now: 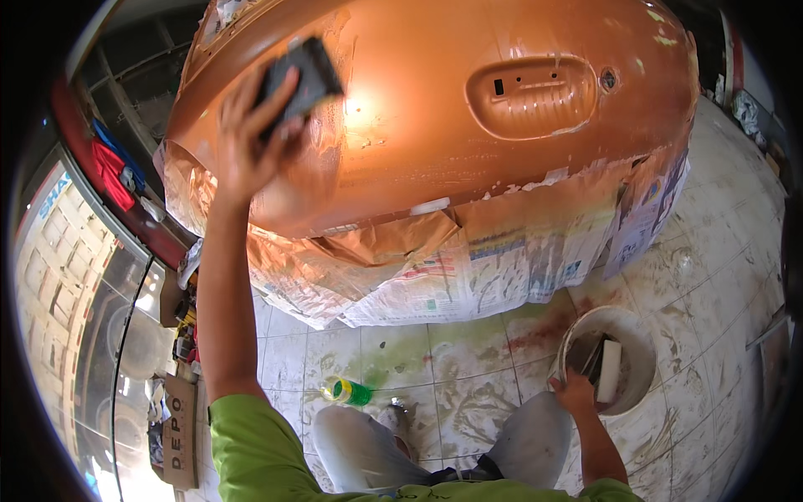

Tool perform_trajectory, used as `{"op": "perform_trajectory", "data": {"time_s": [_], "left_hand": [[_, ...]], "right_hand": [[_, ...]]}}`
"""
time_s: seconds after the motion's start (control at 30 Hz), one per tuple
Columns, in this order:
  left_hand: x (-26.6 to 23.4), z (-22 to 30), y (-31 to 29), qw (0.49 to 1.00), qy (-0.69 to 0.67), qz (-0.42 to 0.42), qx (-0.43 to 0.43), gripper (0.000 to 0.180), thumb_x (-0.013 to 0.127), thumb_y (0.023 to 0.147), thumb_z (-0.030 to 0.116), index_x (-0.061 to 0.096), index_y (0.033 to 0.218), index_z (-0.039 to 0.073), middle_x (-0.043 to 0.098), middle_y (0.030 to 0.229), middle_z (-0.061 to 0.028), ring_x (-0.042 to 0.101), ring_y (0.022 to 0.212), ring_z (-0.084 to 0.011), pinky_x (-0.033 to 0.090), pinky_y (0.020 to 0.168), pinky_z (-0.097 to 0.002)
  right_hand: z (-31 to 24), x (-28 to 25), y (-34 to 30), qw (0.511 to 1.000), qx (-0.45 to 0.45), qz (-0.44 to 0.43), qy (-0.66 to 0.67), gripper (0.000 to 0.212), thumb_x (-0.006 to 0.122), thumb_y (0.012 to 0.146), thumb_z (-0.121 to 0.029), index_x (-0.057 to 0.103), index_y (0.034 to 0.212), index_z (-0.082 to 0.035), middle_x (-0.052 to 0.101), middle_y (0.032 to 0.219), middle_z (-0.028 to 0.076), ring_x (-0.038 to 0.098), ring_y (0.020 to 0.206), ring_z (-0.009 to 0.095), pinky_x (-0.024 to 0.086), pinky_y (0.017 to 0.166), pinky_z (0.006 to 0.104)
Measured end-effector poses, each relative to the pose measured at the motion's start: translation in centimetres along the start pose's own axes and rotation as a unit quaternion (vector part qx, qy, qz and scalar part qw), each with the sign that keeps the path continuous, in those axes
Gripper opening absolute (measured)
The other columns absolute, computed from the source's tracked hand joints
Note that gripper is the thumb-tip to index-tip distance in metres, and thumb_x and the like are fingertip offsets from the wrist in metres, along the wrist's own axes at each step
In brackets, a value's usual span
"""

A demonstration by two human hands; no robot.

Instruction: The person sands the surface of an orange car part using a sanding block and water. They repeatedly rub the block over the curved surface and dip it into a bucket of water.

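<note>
My left hand (247, 138) is raised to the orange-painted car body panel (401, 92), its fingers around a dark block (303, 79) that looks like a sanding block. The block is slightly blurred and lies against the panel's left part. Low on the right, my right hand (575, 391) grips the near left edge of a whitish bucket (642, 356); some fingertips are hidden inside. A white bar-shaped piece (610, 370) and a thin dark tool lean inside the bucket. The panel has a recessed handle area (533, 97) and a round lock hole (608, 79).
Newspaper sheets (493, 268) and brown masking paper (368, 251) hang below the panel. A green and yellow bottle (347, 391) lies on the stained tile floor (460, 368), left of my knees. At the left stand a cardboard box (177, 431) and a glass door (125, 360).
</note>
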State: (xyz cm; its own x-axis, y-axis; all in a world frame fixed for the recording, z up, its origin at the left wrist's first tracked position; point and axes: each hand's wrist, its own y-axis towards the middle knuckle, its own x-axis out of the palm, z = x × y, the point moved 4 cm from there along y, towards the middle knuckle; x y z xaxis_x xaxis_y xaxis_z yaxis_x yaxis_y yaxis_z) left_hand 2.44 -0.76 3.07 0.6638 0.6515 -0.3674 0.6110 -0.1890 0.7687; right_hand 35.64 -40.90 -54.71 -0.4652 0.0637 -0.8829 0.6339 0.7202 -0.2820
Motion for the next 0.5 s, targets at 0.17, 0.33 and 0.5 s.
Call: {"op": "perform_trajectory", "data": {"time_s": [0.17,0.33,0.5], "left_hand": [[-2.3,-2.1,2.3,0.998,0.022,-0.022,0.058,0.057,0.074,0.090,0.030,0.068,0.146,0.020,0.055,0.158,-0.0170,0.054,0.138,-0.0407,0.036,0.118,-0.0491],[-1.0,-1.4,2.6,1.000,-0.004,0.019,0.014,0.058,0.077,0.089,0.031,0.069,0.146,0.022,0.057,0.156,-0.0164,0.055,0.137,-0.0402,0.037,0.116,-0.0489],[-1.6,-3.5,0.9,0.997,0.043,0.033,0.046,0.054,0.073,0.093,0.040,0.070,0.145,0.024,0.059,0.153,-0.0198,0.057,0.135,-0.0413,0.038,0.114,-0.0510]], "right_hand": [[-4.3,1.8,1.7,0.999,-0.004,0.022,0.024,0.058,0.074,0.093,-0.052,0.068,0.123,-0.002,0.073,0.108,0.030,0.070,0.104,0.051,0.055,0.092,0.0594],[-1.2,-0.4,1.8,0.967,-0.107,0.174,0.152,0.068,0.074,0.092,-0.056,0.067,0.132,-0.002,0.070,0.124,0.027,0.064,0.119,0.048,0.050,0.103,0.0564],[7.3,-8.7,7.4,0.911,-0.029,0.408,-0.052,0.066,0.069,0.096,-0.055,0.068,0.136,-0.003,0.057,0.147,0.026,0.050,0.138,0.043,0.039,0.113,0.0590]]}}
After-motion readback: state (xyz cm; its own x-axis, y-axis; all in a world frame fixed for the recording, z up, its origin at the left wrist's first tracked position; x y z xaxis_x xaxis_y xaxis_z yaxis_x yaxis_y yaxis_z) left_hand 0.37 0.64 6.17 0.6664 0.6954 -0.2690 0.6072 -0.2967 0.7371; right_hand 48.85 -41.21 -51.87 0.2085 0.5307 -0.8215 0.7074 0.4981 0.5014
